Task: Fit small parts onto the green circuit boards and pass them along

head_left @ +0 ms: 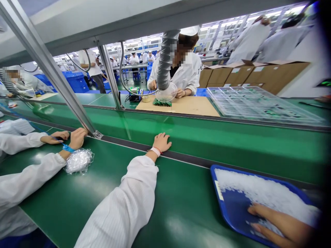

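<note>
Okay, on my feed the R hand [275, 224] is down in the blue plastic tray [219, 186] at the near right of the green tabletop [181, 220], fingers spread and loosely open, tips resting in the loose white granules [261, 189]. I can't make out any firm grip, and the wrist runs off into the dark edge of the view. Granules cover approx the far part of the tray, w/ bare blue showing by the near rim. Low, flat fingers look like the right way to work them, as that keeps the stuff inside the rim. L hand [161, 143] lies open, palm down, holding nothing, across the dark strip [191, 160] on the tabletop, w/ white band + red string at the wrist. Left of it, a co-worker's hands [77, 137] rest by a clear plastic bag [79, 161], blue wrist strap [68, 148] on one arm, separate from the pair I'm running. Beyond the aluminium upright [43, 65], another person [187, 70] in white works under a grey extraction hose [167, 58], w/ green boards [162, 102] on a cardboard sheet [193, 106]; a clear plastic tray [261, 105] sits to the right.
</note>
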Available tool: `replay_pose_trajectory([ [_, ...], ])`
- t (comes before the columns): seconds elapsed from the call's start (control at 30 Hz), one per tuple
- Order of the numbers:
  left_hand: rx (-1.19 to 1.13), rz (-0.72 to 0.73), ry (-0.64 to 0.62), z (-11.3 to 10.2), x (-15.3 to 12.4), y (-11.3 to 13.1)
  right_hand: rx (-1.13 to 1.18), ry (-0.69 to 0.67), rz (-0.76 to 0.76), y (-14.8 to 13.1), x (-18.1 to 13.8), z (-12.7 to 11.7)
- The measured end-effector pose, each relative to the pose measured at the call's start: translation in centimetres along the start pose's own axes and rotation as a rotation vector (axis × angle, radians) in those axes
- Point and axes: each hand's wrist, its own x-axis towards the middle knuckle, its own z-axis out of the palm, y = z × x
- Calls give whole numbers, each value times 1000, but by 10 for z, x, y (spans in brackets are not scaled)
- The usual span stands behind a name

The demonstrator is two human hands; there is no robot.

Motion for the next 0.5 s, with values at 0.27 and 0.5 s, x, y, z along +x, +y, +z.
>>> replay_pose_trajectory([
  [0.27, -14, 2, 9, 2, 2, -1, -16, -72, 0, -31, -4, -20],
  [0.5, -31, 3, 10, 4, 4, -3, -82, -163, 30, -50, -5, -36],
])
